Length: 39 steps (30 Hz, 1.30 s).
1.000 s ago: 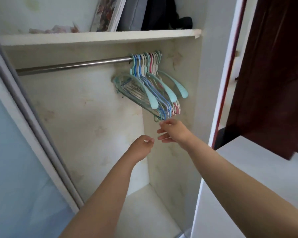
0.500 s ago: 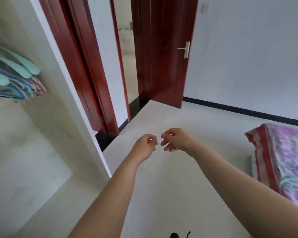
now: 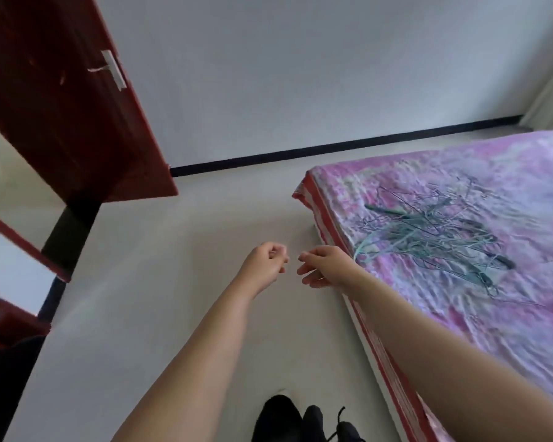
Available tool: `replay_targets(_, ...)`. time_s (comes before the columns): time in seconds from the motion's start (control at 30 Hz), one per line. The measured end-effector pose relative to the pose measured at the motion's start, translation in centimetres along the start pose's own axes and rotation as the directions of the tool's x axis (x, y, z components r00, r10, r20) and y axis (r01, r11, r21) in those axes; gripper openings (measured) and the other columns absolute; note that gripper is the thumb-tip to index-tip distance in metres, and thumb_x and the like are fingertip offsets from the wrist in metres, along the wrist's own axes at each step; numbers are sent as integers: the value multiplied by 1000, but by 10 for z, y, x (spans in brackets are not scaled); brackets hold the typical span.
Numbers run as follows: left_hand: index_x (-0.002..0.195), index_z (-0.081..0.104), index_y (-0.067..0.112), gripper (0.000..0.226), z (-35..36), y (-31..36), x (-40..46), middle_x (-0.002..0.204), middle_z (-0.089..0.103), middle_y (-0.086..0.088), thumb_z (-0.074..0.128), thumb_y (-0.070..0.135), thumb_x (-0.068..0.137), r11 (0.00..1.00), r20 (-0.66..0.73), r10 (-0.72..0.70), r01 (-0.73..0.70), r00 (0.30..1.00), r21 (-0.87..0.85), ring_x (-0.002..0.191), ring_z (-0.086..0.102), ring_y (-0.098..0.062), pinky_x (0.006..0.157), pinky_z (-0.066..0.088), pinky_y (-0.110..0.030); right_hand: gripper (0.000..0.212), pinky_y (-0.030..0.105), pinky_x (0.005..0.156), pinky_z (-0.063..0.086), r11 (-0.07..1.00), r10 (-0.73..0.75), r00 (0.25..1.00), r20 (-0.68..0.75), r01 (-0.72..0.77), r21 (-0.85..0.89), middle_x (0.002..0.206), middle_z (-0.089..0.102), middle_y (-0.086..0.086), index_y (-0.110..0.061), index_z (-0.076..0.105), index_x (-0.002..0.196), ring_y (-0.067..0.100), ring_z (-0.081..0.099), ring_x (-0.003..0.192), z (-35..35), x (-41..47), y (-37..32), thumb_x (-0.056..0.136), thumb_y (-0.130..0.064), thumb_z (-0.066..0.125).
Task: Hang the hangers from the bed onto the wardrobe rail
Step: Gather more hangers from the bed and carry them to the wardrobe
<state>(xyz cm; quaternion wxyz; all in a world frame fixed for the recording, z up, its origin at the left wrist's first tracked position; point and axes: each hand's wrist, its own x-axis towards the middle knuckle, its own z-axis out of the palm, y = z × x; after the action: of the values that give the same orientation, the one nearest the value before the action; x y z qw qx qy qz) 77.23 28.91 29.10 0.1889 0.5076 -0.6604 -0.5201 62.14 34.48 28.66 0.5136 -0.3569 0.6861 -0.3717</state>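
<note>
A tangled pile of thin hangers [image 3: 434,237], teal, blue and dark, lies on the bed [image 3: 508,314], which has a pink patterned cover. My left hand [image 3: 265,266] hovers over the floor with its fingers curled and nothing in them. Just to its right, my right hand [image 3: 323,266] hangs with loosely bent fingers, also empty, close to the bed's near corner. The hangers lie to the right of and beyond both hands. The wardrobe and its rail are out of view.
A dark red door [image 3: 61,100] stands open at the left, with the doorway beside it. Pale floor [image 3: 173,250] stretches from the door to the bed. My black shoes [image 3: 300,419] show at the bottom edge. A white wall with a black skirting is behind.
The view has swung right, from the wardrobe with its hung hangers, past the door, to the bed. Both empty hands stay held out in front, close together.
</note>
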Motion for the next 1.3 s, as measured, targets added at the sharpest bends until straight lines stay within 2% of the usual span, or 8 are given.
replay_targets(0.17,110,57,14,20,66,32,101,103,66,-2,43,25,100,997,205,26,-40,979,67,79,62,-16,71,48,-27,14,32,66,55,979,124,980,-159,-94,184,80,69,4,-12,60,95,15,64,60,-77,51,26,97,-24,53)
replay_targets(0.37,108,55,13,15,155,67,186,99,64,-6,44,21,100,985,399,8,-76,917,154,68,57,-11,54,45,-13,16,26,56,53,875,310,917,-252,-172,453,79,66,6,-6,59,102,16,61,59,-167,78,74,97,-20,53)
replay_targets(0.5,101,56,24,9,224,86,234,105,68,-6,52,30,95,966,505,-37,-99,862,240,88,67,-24,74,48,-31,15,27,60,55,767,418,877,-237,-200,610,79,69,5,-8,60,105,16,65,60,-238,93,112,97,-20,54)
replay_targets(0.67,113,53,18,26,301,115,278,90,58,2,60,27,90,957,517,-70,-88,853,276,87,63,-23,87,54,-43,26,28,60,56,666,535,819,-207,-258,699,91,70,9,-9,56,117,18,66,68,-328,110,156,96,-25,55)
replay_targets(0.87,126,47,15,44,364,129,318,117,56,-2,66,26,88,951,471,-132,-23,872,308,110,57,-22,91,51,-44,32,32,69,53,520,626,763,-161,-254,815,103,65,9,-11,46,128,21,62,79,-406,141,195,100,-26,49)
replay_targets(1.0,138,38,15,59,411,128,350,138,45,-4,67,26,88,924,488,-171,-33,856,381,127,45,-22,97,39,-32,40,33,69,52,374,665,743,-80,-238,896,120,60,13,-10,41,136,23,63,90,-439,164,224,100,-27,47)
replay_targets(1.17,150,21,19,82,471,120,404,155,22,-4,68,38,85,791,501,-176,-181,847,584,142,23,-26,113,28,-45,45,34,70,53,251,700,713,-49,-181,951,124,57,15,-7,38,140,25,63,94,-475,204,262,100,-25,48)
replay_targets(1.3,154,3,18,99,521,102,455,161,0,0,66,48,83,623,535,-217,-305,817,720,148,2,-26,117,14,-47,34,32,65,52,234,766,641,-38,-223,946,123,57,14,-2,44,130,24,62,90,-498,243,296,100,-18,45)
